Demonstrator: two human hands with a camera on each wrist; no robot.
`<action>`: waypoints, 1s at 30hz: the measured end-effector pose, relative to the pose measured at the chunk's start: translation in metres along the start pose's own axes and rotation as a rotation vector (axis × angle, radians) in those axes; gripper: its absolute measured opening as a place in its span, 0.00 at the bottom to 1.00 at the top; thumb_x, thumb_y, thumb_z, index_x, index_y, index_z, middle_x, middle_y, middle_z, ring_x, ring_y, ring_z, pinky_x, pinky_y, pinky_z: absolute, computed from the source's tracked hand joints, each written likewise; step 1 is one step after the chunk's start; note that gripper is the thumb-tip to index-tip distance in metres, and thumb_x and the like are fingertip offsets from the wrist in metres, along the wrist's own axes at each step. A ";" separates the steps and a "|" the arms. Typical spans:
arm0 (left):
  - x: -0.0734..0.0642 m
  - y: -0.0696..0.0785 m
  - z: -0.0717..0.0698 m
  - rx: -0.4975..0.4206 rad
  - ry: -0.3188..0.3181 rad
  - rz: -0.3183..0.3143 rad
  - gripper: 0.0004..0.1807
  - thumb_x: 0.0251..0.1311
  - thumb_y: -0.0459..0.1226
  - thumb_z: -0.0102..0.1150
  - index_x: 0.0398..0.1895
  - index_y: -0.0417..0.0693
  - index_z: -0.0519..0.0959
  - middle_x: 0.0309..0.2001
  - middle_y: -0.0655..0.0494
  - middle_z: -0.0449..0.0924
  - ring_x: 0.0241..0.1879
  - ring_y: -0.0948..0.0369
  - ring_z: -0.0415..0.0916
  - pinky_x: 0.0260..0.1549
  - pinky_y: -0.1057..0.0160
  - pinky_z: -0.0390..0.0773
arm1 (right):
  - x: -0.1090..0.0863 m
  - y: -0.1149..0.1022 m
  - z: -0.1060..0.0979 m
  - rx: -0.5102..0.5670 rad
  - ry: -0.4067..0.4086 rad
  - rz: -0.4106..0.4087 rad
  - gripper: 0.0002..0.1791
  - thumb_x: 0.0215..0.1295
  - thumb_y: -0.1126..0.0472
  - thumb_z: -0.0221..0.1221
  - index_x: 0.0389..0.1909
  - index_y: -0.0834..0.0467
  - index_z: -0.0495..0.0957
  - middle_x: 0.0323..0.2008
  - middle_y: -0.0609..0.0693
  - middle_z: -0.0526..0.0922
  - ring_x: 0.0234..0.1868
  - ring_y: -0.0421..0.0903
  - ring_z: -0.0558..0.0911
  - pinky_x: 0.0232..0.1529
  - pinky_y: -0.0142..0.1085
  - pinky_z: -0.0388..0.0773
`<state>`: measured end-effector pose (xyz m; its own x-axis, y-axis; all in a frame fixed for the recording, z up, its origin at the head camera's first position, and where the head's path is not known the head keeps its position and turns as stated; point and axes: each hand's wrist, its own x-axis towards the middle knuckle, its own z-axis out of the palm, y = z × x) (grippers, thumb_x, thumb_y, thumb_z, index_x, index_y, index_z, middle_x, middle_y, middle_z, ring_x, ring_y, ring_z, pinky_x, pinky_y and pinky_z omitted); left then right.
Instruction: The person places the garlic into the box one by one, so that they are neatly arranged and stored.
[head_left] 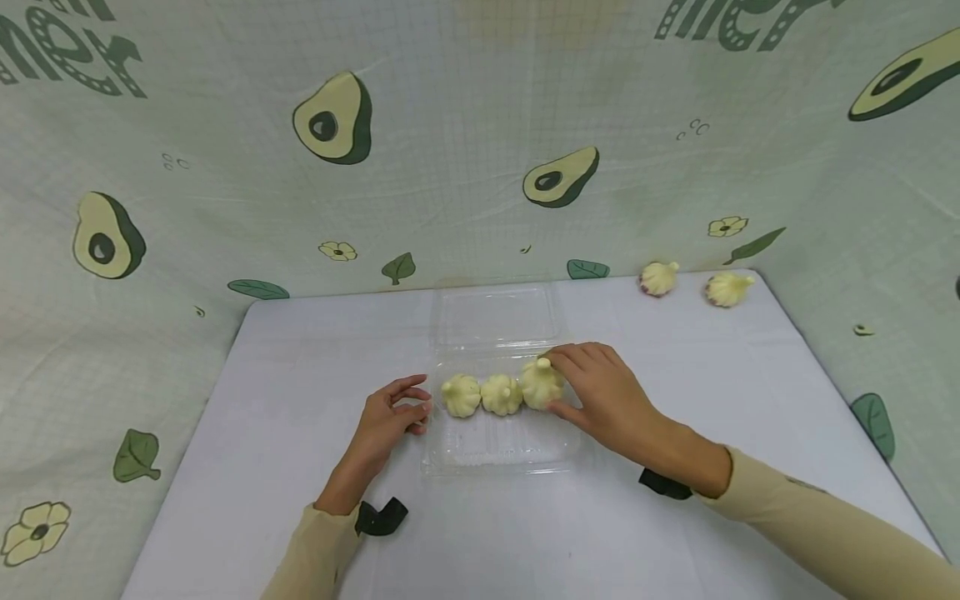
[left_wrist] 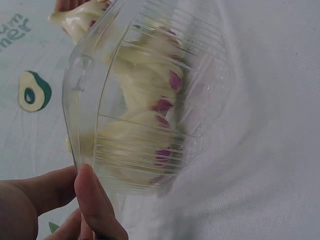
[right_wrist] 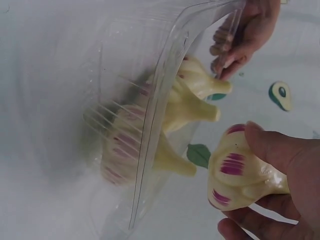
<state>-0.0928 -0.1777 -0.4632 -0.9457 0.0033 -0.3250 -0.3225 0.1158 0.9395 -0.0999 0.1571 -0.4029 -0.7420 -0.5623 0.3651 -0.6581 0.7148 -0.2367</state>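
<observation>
A clear plastic clamshell box (head_left: 498,457) lies with its lid folded back. Two garlic bulbs, one on the left (head_left: 461,395) and one in the middle (head_left: 501,394), show inside it from above; the right wrist view shows a third bulb (right_wrist: 172,157) nearer the right hand. My right hand (head_left: 603,400) grips another garlic bulb (right_wrist: 235,172), purple-streaked, above the right part of the box, with thumb and fingers around its sides. At the box's left edge my left hand (head_left: 393,417) pinches the rim (left_wrist: 72,125) between thumb and fingers.
Two more garlic bulbs, one on the left (head_left: 657,278) and one on the right (head_left: 727,288), lie at the table's far right corner. The transparent lid (head_left: 495,317) reaches toward the back edge. An avocado-print cloth (head_left: 450,108) hangs behind the white table (head_left: 315,350) and along its sides.
</observation>
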 end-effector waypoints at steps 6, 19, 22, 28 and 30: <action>0.000 0.000 0.000 -0.003 0.001 0.000 0.29 0.69 0.25 0.64 0.72 0.39 0.74 0.50 0.45 0.80 0.35 0.62 0.82 0.30 0.69 0.85 | 0.003 -0.006 0.004 0.017 0.003 -0.038 0.35 0.52 0.54 0.83 0.59 0.60 0.81 0.56 0.53 0.83 0.57 0.55 0.80 0.65 0.53 0.74; 0.001 -0.002 0.000 -0.014 0.000 0.006 0.28 0.69 0.24 0.64 0.72 0.38 0.74 0.49 0.46 0.79 0.34 0.63 0.83 0.30 0.69 0.84 | 0.012 -0.017 0.006 0.033 -0.027 -0.098 0.36 0.52 0.52 0.83 0.60 0.60 0.81 0.57 0.53 0.84 0.59 0.55 0.80 0.66 0.50 0.74; 0.001 -0.002 0.000 -0.015 -0.002 0.008 0.28 0.69 0.24 0.64 0.72 0.38 0.74 0.49 0.46 0.79 0.34 0.64 0.82 0.29 0.69 0.84 | 0.014 -0.020 0.007 0.041 -0.035 -0.106 0.35 0.52 0.52 0.82 0.59 0.59 0.81 0.57 0.52 0.84 0.59 0.54 0.80 0.66 0.50 0.74; 0.001 -0.003 -0.001 -0.013 -0.004 0.010 0.28 0.69 0.24 0.63 0.72 0.38 0.74 0.49 0.46 0.79 0.33 0.65 0.82 0.29 0.69 0.84 | 0.021 -0.025 0.011 0.033 -0.047 -0.137 0.35 0.52 0.51 0.82 0.58 0.59 0.81 0.55 0.51 0.84 0.57 0.53 0.80 0.65 0.49 0.74; 0.001 -0.003 -0.001 -0.014 -0.004 0.012 0.28 0.69 0.24 0.63 0.72 0.38 0.74 0.49 0.47 0.79 0.32 0.64 0.82 0.29 0.69 0.84 | 0.023 -0.026 0.013 0.032 -0.063 -0.149 0.34 0.52 0.51 0.82 0.58 0.58 0.81 0.55 0.50 0.84 0.57 0.53 0.80 0.65 0.49 0.74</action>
<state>-0.0931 -0.1790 -0.4662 -0.9494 0.0086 -0.3139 -0.3114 0.1022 0.9448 -0.1014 0.1198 -0.4000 -0.6418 -0.6868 0.3412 -0.7644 0.6086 -0.2129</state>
